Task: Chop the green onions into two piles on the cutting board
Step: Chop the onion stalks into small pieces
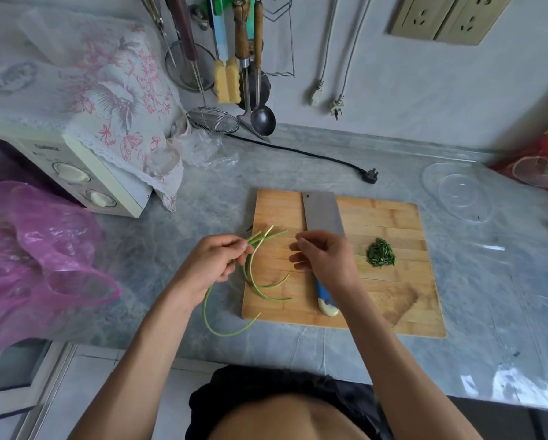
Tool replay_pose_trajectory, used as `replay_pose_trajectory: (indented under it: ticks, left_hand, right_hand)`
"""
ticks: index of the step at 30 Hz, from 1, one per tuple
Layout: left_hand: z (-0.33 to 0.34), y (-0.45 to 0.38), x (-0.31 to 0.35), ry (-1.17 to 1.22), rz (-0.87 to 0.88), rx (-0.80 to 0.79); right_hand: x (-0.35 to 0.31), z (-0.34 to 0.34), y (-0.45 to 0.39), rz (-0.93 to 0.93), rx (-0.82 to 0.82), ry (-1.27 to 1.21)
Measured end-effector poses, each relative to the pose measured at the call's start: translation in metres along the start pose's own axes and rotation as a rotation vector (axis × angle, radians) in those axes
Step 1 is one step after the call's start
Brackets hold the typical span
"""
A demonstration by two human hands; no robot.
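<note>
A wooden cutting board (390,290) lies on the grey counter. One small pile of chopped green onion (381,253) sits right of its middle. A cleaver (323,214) with a blue handle rests flat on the board, blade pointing away. Several long curved green onion stalks (253,274) hang over the board's left edge. My left hand (214,260) pinches these stalks near their upper ends. Over the cleaver's handle end hovers my right hand (325,258), fingers loosely curled; whether it holds anything I cannot tell.
A pink plastic bag (34,255) and a cream microwave (85,179) under a floral cloth stand at the left. A clear bowl (463,193) and red packet (542,160) sit at the right. Utensils hang on the wall; a black cord (314,155) lies behind the board.
</note>
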State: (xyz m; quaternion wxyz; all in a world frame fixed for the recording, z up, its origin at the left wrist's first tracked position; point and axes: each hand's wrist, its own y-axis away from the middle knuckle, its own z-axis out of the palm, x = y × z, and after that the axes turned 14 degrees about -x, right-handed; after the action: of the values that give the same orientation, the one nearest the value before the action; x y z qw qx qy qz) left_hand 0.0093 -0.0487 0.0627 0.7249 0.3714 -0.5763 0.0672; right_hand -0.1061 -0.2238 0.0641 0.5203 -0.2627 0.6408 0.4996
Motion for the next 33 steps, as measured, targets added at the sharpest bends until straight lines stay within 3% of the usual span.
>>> replay_pose_trajectory:
  ticks: [3,7,11,14,21,30,33]
  left_hand:
    - [-0.012,-0.003,-0.01,0.009,-0.043,0.095]
    - [-0.022,-0.007,-0.017,0.026,-0.077,0.135]
    - [-0.027,-0.01,-0.017,0.053,-0.108,0.132]
    - [-0.029,-0.011,-0.015,0.093,-0.113,0.14]
    - [-0.034,-0.012,-0.007,0.11,-0.106,0.159]
    - [-0.014,-0.005,0.005,-0.475,0.141,0.192]
    - [-0.003,-0.007,0.004,-0.543,0.186,0.18]
  right_hand:
    - [0.011,-0.001,-0.02,0.052,-0.036,0.323]
    - [0.014,0.005,-0.06,-0.039,-0.078,0.817]
    - [0.008,0.012,-0.099,-0.003,-0.299,1.298]
    - [0.006,0.017,-0.116,-0.02,-0.383,1.449]
    - [0.004,0.003,-0.123,-0.192,-0.408,1.345]
    - [-0.018,0.002,-0.062,-0.146,-0.385,0.647]
    - [-0.015,0.012,-0.046,-0.137,-0.336,0.431]
